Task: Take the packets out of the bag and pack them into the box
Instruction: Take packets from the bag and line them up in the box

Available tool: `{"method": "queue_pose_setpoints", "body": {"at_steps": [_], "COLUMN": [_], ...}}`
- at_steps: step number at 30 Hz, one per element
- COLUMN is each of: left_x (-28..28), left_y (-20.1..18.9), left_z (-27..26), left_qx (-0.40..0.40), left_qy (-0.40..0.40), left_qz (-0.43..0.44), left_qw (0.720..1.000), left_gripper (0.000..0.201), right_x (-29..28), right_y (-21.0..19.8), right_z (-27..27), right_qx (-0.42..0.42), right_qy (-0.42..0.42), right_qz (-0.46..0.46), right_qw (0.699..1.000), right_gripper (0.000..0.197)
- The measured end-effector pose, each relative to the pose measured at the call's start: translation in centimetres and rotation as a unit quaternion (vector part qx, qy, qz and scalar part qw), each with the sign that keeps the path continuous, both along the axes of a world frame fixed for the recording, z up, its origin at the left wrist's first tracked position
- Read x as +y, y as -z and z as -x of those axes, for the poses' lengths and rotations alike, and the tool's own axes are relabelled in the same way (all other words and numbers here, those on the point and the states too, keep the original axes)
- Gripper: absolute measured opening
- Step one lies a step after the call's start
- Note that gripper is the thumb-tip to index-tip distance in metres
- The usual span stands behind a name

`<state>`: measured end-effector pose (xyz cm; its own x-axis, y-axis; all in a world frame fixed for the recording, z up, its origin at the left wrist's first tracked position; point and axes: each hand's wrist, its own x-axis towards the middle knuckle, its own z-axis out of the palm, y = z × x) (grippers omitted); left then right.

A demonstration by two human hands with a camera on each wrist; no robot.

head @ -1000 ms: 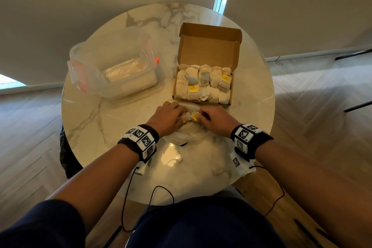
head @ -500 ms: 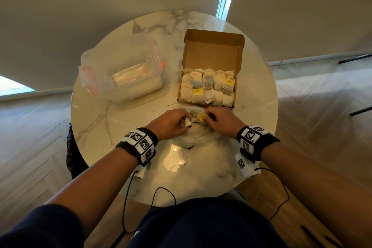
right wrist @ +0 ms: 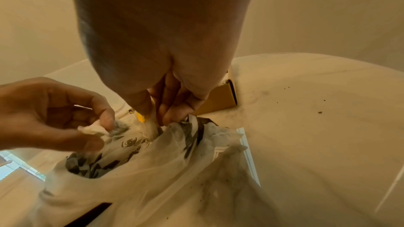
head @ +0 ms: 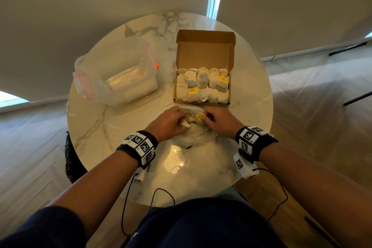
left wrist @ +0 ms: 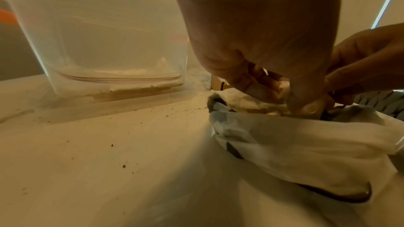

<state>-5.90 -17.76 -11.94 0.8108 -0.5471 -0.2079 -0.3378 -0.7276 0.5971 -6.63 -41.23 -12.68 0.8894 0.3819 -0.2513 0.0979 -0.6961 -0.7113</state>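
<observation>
Both hands stay at the mouth of the white plastic bag (head: 196, 139) as half a second ago, though the left hand (head: 169, 122) now shows a pale tea bag (head: 185, 124) more clearly lifted at its fingertips. That left hand pinches the tea bag between thumb and fingers, just above the bag's opening. The right hand (head: 218, 121) has its fingers curled down into the bag's mouth, pinching another packet with a yellow tag (head: 199, 117); how much of that packet is free of the bag cannot be told. The bag lies crumpled on the marble tabletop (head: 112, 147), touching the near wall of the cardboard box (head: 205, 52). The box stands open with its lid tipped back, and two rows of tea bags (head: 202, 86) fill its tray, some with yellow tags showing. Left of the box, apart from it, sits a clear plastic container (head: 118, 72) with orange clips. Dark crumbs (left wrist: 123, 166) speckle the tabletop around the bag.
</observation>
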Motion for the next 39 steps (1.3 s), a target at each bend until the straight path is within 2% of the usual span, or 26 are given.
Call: {"method": "queue_pose_setpoints", "body": {"at_steps": [3,5,7,10,13,18,23,30,35,37,39], "left_x": [-0.1,-0.1,-0.2,-0.9,-1.3,-1.2,-1.3,-1.7,-1.6,-1.2,-1.0], "left_y": [-0.5,-1.0,-1.7,-2.7,-3.1,-2.7,-2.6,-2.8,-2.0,-1.1,0.0], "left_z": [0.0,-0.1,-0.1,0.0,-0.5,-1.2,-2.0,-3.5,-4.8,-5.5,-5.8], "left_qx": [-0.022,-0.012,0.004,0.036,0.053,-0.039,-0.054,-0.068,-0.043,-0.039,-0.028], "left_qy": [0.027,0.071,0.08,0.024,-0.03,-0.01,-0.018,-0.05,-0.151,-0.172,-0.147], "left_qz": [0.025,0.038,0.046,0.056,0.067,0.024,0.019,0.033,0.066,0.048,0.014], "left_qw": [0.999,0.997,0.996,0.997,0.996,0.999,0.998,0.996,0.985,0.983,0.989], "left_gripper": [0.02,0.021,0.023,0.034,0.04,0.017,0.019,0.021,0.024,0.023,0.026], "right_x": [-0.1,-0.2,-0.1,0.3,0.7,1.0,0.8,0.8,1.1,1.5,2.0], "right_y": [-0.1,-0.3,-0.6,-1.1,-1.9,-2.8,-3.3,-2.7,-3.5,-3.7,-3.6], "right_z": [0.0,-0.1,-0.3,-0.4,-0.4,-0.7,-1.1,-3.1,-5.9,-7.5,-9.1], "right_qx": [-0.005,-0.017,-0.032,-0.044,-0.043,-0.061,-0.043,-0.094,-0.08,-0.085,-0.09], "right_qy": [0.009,0.015,0.011,-0.007,-0.033,-0.068,-0.038,-0.029,0.001,0.012,0.016], "right_qz": [-0.004,-0.006,-0.007,-0.009,-0.014,-0.024,-0.046,-0.035,-0.049,-0.055,-0.061], "right_qw": [1.0,1.0,0.999,0.999,0.998,0.996,0.997,0.995,0.996,0.995,0.994], "right_gripper": [0.018,0.019,0.018,0.01,0.014,0.018,0.02,0.016,0.016,0.016,0.018]}}
